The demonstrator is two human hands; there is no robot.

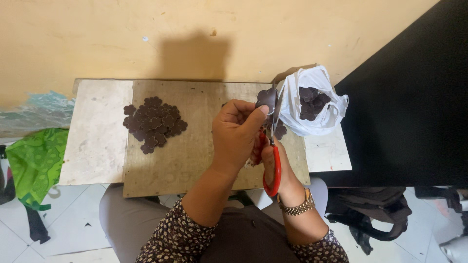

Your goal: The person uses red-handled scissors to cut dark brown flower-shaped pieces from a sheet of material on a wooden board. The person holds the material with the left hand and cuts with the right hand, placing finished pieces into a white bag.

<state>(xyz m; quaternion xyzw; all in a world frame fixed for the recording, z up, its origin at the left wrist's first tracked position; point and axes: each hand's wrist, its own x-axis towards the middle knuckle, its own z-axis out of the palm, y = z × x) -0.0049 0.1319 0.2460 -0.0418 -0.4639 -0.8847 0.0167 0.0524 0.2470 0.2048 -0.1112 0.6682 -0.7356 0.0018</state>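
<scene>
From the head camera, your left hand [237,132] is pinching a dark flower-shaped piece [266,99] above the wooden board [190,156], while your right hand [271,160] is gripping red-handled scissors [274,160], blades at the piece. A pile of cut pieces [154,123] is lying left; a white plastic bag [312,100] is sitting right.

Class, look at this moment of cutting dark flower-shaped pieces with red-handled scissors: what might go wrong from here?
1. The left hand pinches the dark piece right beside the blades of the scissors, so a fingertip might get nicked.
2. The white plastic bag sits at the table's back corner and might tip.
3. The loose pile of cut pieces could scatter if brushed.
</scene>
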